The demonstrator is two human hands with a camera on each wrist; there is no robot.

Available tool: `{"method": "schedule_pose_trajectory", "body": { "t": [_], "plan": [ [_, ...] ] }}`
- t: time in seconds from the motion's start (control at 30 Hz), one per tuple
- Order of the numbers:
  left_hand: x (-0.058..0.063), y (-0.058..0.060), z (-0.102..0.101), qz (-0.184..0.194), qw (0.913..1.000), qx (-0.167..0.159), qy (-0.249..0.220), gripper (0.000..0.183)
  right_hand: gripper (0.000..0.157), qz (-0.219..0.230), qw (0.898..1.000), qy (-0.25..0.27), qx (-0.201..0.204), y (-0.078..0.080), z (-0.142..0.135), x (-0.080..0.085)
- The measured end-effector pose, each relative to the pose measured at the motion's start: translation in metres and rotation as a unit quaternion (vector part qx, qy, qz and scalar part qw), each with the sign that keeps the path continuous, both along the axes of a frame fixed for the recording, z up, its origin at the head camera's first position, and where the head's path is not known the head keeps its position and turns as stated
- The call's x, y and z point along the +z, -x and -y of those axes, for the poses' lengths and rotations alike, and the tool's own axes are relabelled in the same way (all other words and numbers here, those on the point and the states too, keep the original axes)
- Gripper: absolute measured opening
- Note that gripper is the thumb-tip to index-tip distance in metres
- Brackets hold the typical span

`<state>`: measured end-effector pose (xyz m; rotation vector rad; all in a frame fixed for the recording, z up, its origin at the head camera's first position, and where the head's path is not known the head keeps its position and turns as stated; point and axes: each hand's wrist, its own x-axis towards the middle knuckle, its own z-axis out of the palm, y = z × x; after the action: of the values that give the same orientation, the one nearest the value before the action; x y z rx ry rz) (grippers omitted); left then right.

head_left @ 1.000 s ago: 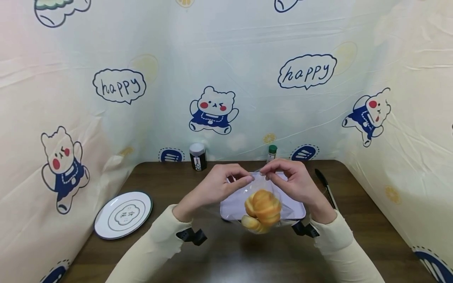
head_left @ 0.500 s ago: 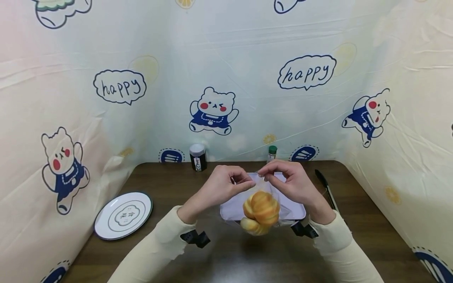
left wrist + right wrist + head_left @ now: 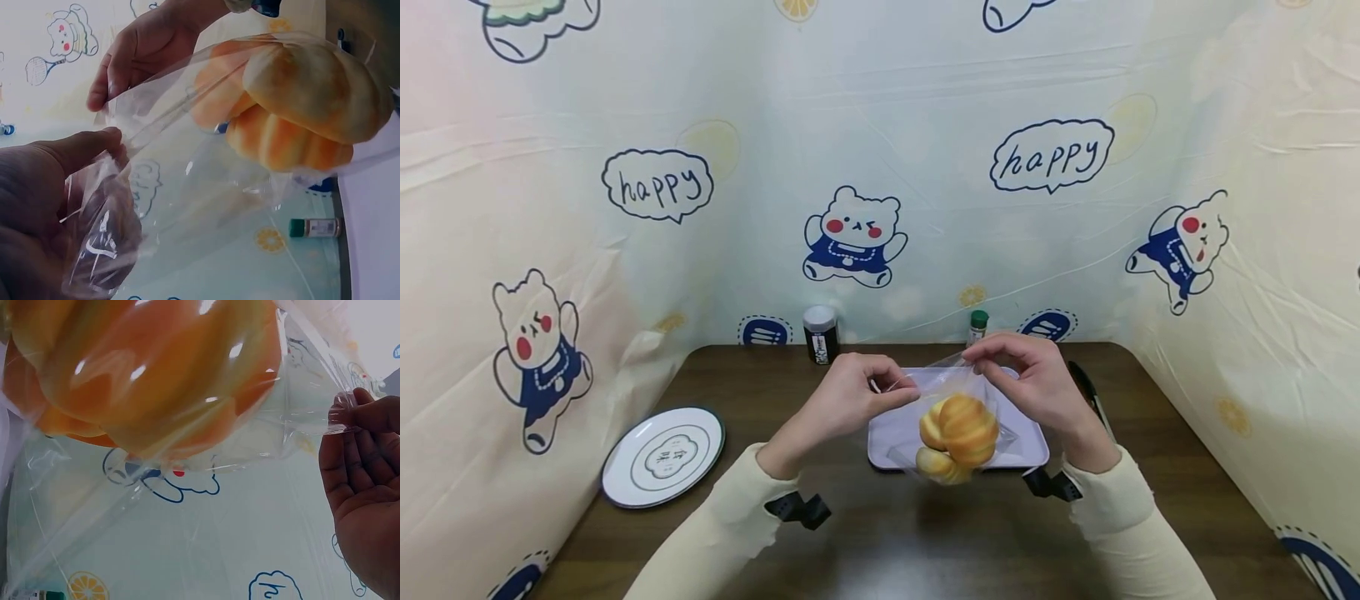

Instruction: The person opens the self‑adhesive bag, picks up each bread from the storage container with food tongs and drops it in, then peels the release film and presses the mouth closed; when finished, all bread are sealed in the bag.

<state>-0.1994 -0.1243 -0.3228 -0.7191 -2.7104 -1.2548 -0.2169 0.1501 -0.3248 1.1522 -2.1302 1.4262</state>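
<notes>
A clear plastic bag [image 3: 957, 373] hangs in front of me, its mouth stretched between both hands. Golden bread rolls [image 3: 967, 430] are bunched in the bottom of it, and the film shines over them in the right wrist view. My left hand [image 3: 865, 387] pinches one side of the mouth; in the left wrist view its thumb [image 3: 94, 145] presses on the film, with fingers behind it. At the other side, my right hand [image 3: 1033, 379] pinches the bag between thumb and fingertips, as the right wrist view shows. Behind the bag lies a pale lilac tray [image 3: 883, 450].
On the brown table [image 3: 820, 542], a white plate [image 3: 625, 479] stands at the left. Near the back edge are a dark jar with a grey lid [image 3: 821, 335] and a small green-capped bottle [image 3: 977, 327]. A black-ended utensil [image 3: 1082, 382] lies beyond my right wrist.
From close together at the bag's mouth, my hands have drawn apart, left hand leftward and right hand slightly rightward. The mouth is spread wider and the rolls hang slightly higher.
</notes>
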Motion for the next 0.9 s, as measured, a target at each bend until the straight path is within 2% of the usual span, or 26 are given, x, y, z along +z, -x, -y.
{"method": "schedule_pose_trajectory", "body": {
  "t": [0.33,0.57,0.73,0.9],
  "plan": [
    [-0.003,0.001,0.015,0.022,0.9997,0.008,-0.002,0.005,0.024,-0.009,1.0,0.027,0.012,0.004,-0.006,-0.002],
    [-0.002,0.001,0.021,0.01,0.9999,-0.006,-0.002,0.005,0.023,-0.004,1.0,0.023,0.004,0.004,-0.007,-0.002],
    [-0.001,0.001,0.026,0.015,0.9997,-0.013,0.016,0.005,0.024,-0.02,1.0,0.023,-0.002,0.006,-0.009,-0.002],
    [-0.004,0.002,0.032,0.023,0.9986,-0.033,0.033,0.007,0.025,-0.021,0.999,0.028,0.002,0.007,-0.01,-0.002]
  ]
}}
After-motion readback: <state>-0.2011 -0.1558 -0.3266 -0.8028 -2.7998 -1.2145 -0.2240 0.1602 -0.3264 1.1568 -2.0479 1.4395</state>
